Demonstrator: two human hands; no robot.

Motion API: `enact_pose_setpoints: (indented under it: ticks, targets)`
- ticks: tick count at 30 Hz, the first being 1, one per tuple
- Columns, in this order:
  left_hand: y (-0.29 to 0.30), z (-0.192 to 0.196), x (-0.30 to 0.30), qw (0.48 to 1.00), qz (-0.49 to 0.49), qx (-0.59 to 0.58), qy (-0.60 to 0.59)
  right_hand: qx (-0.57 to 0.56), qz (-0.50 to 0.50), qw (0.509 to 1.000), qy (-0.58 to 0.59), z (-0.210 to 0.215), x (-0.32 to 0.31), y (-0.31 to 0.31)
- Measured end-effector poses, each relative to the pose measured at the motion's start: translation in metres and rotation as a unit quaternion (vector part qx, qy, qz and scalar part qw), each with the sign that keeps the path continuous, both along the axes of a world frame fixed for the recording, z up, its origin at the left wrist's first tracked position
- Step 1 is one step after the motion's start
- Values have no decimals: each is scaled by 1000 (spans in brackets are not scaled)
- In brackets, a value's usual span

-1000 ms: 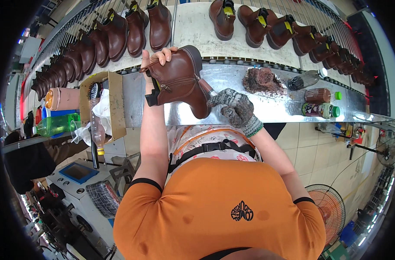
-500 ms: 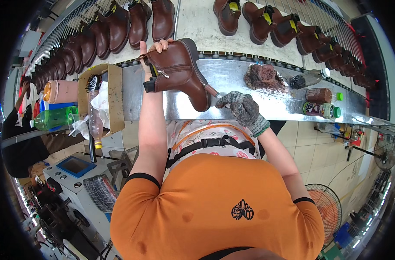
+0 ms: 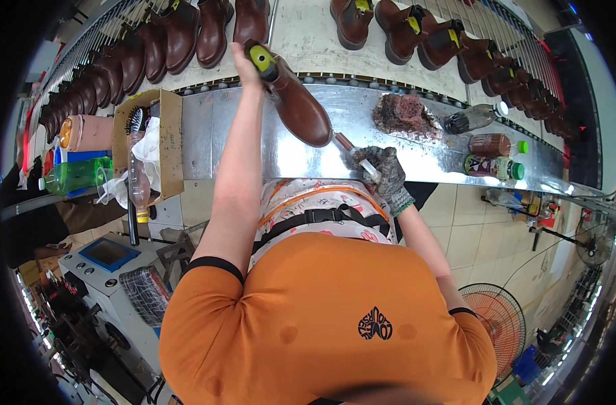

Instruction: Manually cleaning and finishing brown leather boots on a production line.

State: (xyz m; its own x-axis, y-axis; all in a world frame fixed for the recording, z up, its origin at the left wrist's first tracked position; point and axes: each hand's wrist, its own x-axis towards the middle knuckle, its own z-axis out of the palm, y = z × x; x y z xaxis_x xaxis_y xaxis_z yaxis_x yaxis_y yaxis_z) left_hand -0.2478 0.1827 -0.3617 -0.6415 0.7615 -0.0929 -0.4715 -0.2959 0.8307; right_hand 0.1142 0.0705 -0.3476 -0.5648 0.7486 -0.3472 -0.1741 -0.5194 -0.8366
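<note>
My bare left hand grips a brown leather ankle boot by its shaft. The boot is held above the metal bench, its toe toward me and its yellow-lined opening turned up. In a grey knit glove, my right hand is closed around a slim tube with a brown front and a pale rear end. The tube's narrow tip points at the boot's toe and is close to it. Whether it touches the leather I cannot tell. Most of the fingers of my left hand are hidden behind the boot.
A brown-stained sponge lies on the metal bench. Right of it lie several small bottles. A cardboard box with a brush stands left, beside a green bottle. Beyond, a conveyor carries rows of brown boots.
My left hand has turned the boot from its zipped side to its upper, the opening now facing up. My right hand has rolled, showing the tube's pale rear end.
</note>
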Motion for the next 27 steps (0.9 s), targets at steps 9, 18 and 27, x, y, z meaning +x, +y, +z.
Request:
enact_pose_setpoints:
  ticks: [9,18,27]
  targets:
    - [-20,5,-2,806,102,-157,561,-100,-96,990,-26,25,-3,-7]
    - [-84,61,16,738,31,-255,624,-26,-121,990,-65,30,9,1]
    - [-154,97,61,734,-50,-353,579,187,-65,953,-227,31,4,12]
